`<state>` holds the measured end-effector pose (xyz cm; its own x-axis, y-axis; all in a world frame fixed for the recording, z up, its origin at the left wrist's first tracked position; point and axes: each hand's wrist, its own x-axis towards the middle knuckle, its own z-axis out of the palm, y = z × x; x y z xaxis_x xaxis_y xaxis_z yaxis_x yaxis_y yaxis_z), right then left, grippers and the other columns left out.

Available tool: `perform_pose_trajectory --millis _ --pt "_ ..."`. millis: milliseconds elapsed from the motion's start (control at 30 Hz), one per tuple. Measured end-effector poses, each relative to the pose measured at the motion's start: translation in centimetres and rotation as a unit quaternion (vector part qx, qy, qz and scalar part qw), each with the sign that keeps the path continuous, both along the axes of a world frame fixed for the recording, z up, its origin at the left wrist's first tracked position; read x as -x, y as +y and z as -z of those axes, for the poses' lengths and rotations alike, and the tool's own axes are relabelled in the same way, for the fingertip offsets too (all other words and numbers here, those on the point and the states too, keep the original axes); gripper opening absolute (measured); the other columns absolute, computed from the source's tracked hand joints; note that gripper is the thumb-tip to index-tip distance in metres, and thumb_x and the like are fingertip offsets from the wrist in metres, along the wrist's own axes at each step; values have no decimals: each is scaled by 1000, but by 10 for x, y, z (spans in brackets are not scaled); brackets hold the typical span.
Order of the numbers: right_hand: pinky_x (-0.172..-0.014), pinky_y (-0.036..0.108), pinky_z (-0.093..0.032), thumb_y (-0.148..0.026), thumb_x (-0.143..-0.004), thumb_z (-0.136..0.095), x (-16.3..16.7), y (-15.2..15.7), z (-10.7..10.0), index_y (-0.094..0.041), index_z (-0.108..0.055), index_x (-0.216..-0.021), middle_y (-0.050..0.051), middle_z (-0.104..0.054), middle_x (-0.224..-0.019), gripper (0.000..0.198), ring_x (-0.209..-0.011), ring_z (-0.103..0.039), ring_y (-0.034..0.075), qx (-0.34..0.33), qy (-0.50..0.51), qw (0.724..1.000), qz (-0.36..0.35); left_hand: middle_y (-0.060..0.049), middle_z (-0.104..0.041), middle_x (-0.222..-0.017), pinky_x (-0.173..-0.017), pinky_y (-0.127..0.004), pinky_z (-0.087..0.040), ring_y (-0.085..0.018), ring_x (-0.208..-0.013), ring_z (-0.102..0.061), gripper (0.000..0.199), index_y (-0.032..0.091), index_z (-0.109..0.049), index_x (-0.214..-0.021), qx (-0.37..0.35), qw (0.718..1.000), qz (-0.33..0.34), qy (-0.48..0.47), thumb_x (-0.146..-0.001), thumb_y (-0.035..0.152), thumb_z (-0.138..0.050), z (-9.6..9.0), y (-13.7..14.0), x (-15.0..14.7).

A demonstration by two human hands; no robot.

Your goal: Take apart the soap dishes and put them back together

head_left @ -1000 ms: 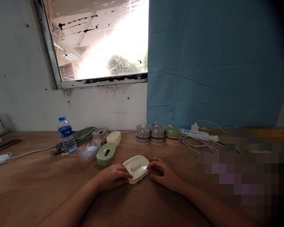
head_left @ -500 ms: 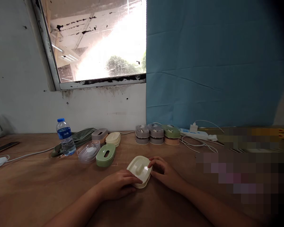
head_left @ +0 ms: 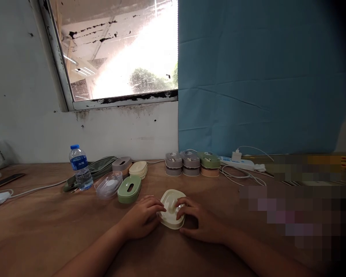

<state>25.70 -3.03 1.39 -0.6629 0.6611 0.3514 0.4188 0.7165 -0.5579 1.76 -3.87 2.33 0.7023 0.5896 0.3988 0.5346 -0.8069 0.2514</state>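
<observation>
touching a cream tray (head_left: 167, 201): both hands (head_left: 142, 217) (head_left: 204, 222).

A single wide view looks out from the person's head, facing forward and tipped down across the tabletop (head_left: 60, 231). The left hand (head_left: 142, 217) and right hand (head_left: 200, 221) sit near the lens, just below the middle of the view. Farther off, it faces the wall (head_left: 127, 130) almost squarely, taking in part of the window (head_left: 115, 46) at upper left and the blue cloth (head_left: 248, 77) at right. The upper right corner falls dark.
</observation>
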Motion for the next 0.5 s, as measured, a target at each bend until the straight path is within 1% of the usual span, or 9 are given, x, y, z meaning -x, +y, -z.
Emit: perform_pose_trajectory --millis 67,133,233,300,400,467,500 --pt "-92 34 -36 -23 -68 -60 1 2 2 -23 -63 -84 6 -50 -111 16 -106 -47 22 -9 7 1000 16 -7 -58 -104 -95 -36 -34 -19 -101 -49 27 21 -56 -102 -12 1000 -21 -15 -79 16 -44 1 2 2" --pt "-93 35 -36 -18 -70 -56 0 6 6 -23 -63 -85 6 -48 -112 17 -107 -46 22 -19 12 998 51 -7 -58 -103 -91 -36 -38 -19 -98 -50 27 21 -57 -100 -15 999 -42 -23 -78 15 -42 1 2 3" --pt "-94 38 -34 -12 -69 -51 -4 15 14 -23 -63 -85 7 -46 -114 23 -110 -44 24 -33 5 990 134 -6 -57 -102 -89 -35 -39 -20 -98 -50 30 22 -57 -99 -13 998 -67 -19 -74 12 -43 -1 3 4" --pt "-94 40 -34 -9 -69 -48 -8 21 18 -23 -62 -84 7 -47 -112 25 -110 -43 24 -40 0 982 186 -6 -55 -104 -88 -32 -40 -20 -99 -50 32 22 -56 -99 -8 996 -83 -19 -71 10 -45 -4 9 3" --pt "-96 42 -31 -6 -69 -44 -13 31 23 -22 -60 -86 8 -46 -114 28 -113 -40 25 -36 -10 969 246 -6 -50 -110 -91 -30 -38 -19 -102 -48 37 21 -53 -101 -7 994 -106 -38 -66 8 -46 -13 32 -6" --pt "-100 43 -27 -4 -68 -44 -15 36 25 -20 -59 -91 9 -42 -120 32 -119 -35 26 -15 -17 962 272 -6 -48 -113 -95 -29 -35 -18 -106 -46 40 21 -51 -103 10 988 -135 -73 -65 8 -49 -20 58 -19" --pt "-101 42 -25 -4 -67 -44 -15 37 26 -19 -58 -95 10 -39 -124 34 -121 -33 26 0 -18 960 279 -5 -47 -114 -97 -30 -32 -19 -108 -45 41 21 -49 -105 38 981 -163 -94 -65 10 -51 -23 73 -28"
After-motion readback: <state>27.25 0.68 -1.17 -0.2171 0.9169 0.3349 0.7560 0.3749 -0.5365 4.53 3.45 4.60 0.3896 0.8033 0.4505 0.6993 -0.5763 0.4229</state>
